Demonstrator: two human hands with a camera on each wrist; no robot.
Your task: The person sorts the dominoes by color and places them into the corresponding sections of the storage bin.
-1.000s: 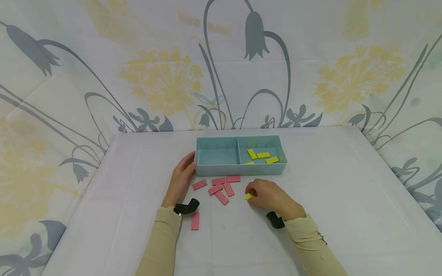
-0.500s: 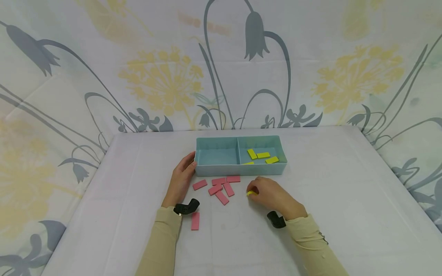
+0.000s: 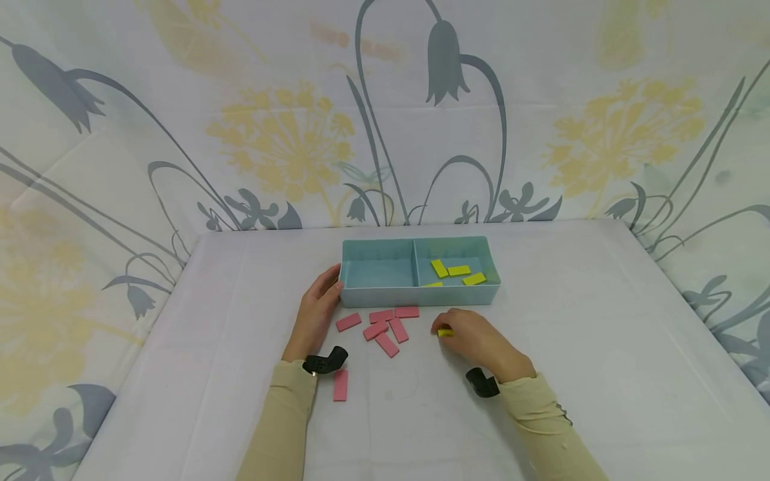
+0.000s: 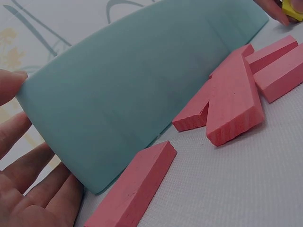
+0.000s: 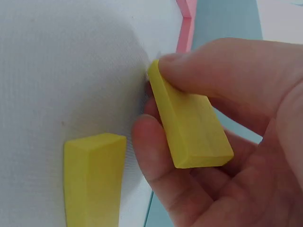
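Observation:
My right hand point(image 3: 478, 341) pinches a yellow wooden block point(image 5: 194, 125) between thumb and fingers, just above the white cloth. A second yellow block point(image 5: 94, 179) lies on the cloth beside it in the right wrist view; in the head view my hand hides it. My left hand point(image 3: 315, 310) rests against the left end of a pale blue box point(image 3: 421, 296), its thumb at the top corner and the fingers fairly straight along the end wall. Several yellow blocks point(image 3: 459, 270) lie in the box's right compartment.
Several pink blocks point(image 3: 387, 345) lie loosely grouped in front of the box, some overlapping. One more pink block point(image 3: 340, 385) sits apart, beside my left wrist. A divider point(image 3: 415, 262) splits the box in two. Flowered cloth point(image 3: 397, 133) hangs behind the table.
My right hand has shifted slightly away from me and to the right, and the yellow block has turned in its fingers. My left hand and the box have stayed still.

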